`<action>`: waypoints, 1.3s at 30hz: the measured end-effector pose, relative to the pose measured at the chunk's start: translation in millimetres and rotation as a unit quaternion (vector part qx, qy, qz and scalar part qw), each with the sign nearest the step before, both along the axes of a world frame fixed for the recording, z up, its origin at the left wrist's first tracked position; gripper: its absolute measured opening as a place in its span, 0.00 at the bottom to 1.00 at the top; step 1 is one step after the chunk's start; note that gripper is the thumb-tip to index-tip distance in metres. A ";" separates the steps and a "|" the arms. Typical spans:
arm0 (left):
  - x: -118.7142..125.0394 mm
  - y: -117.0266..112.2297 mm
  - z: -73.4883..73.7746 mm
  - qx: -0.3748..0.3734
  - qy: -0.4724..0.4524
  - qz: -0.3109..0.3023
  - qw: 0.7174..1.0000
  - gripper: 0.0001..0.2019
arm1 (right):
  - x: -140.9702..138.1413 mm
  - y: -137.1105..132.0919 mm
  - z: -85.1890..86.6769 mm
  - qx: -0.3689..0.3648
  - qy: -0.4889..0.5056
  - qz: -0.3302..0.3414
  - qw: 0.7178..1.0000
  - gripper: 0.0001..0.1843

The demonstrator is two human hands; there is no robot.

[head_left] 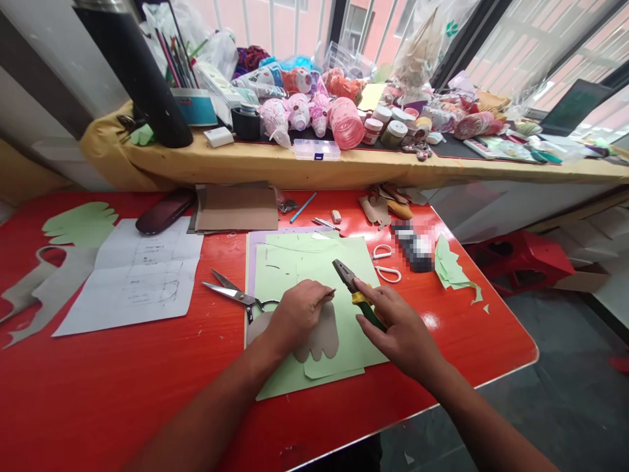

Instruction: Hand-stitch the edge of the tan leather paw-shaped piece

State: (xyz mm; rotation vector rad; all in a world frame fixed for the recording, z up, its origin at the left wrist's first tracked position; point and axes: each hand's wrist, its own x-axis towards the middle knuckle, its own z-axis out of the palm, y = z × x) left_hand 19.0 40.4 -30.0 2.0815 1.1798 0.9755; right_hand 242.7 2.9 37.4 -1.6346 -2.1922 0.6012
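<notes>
My right hand (pixel 400 328) is closed around the green and yellow handle of a pair of pliers (pixel 348 275), whose jaws point up and left. Just left of the pliers, my left hand (pixel 299 313) is closed, thumb and finger pinching a small dark piece (pixel 332 292) too small to name. Beneath that hand lies a grey cut-out with a scalloped edge (pixel 322 337), resting on light green sheets (pixel 344 367). Beside my left wrist, metal scissors (pixel 236 294) lie with their blades apart.
A drawing on white paper (pixel 132 282) and a dark glasses case (pixel 165 211) lie left. Brown card (pixel 238 208) is behind. White-handled scissors (pixel 387 265) and green scraps (pixel 449 262) lie right. Jars and crafts crowd the sill (pixel 275 172); a black flask (pixel 135 78) stands there.
</notes>
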 end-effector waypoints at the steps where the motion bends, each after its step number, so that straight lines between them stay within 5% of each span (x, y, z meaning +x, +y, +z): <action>1: -0.2 0.3 -0.9 0.002 0.000 0.000 1.000 0.12 | 4.0 1.3 -2.0 -0.006 0.003 -0.016 1.000 0.32; 7: -1.1 1.0 -0.7 -0.014 -0.012 0.003 1.000 0.11 | 19.7 12.0 -22.6 -0.007 -0.071 -0.059 0.996 0.30; 15: -1.4 1.8 14.9 -0.102 -0.087 0.034 0.990 0.08 | 26.2 39.1 -35.0 0.093 -0.211 -0.018 0.973 0.28; 19: -2.8 4.7 18.7 -0.149 -0.136 0.068 0.977 0.07 | 28.2 45.5 -34.9 0.132 -0.190 0.023 0.973 0.23; 24: -4.3 6.3 19.5 -0.183 -0.159 0.078 0.967 0.07 | 19.1 33.6 -29.9 0.182 -0.021 0.015 0.983 0.15; 31: -5.0 3.9 22.3 -0.184 -0.164 0.070 0.967 0.07 | -14.3 27.9 -30.2 -0.026 0.155 0.048 0.986 0.15; 39: -7.9 2.6 17.9 -0.177 -0.209 0.104 0.956 0.08 | -36.7 51.9 -29.3 -0.169 0.155 0.083 0.970 0.08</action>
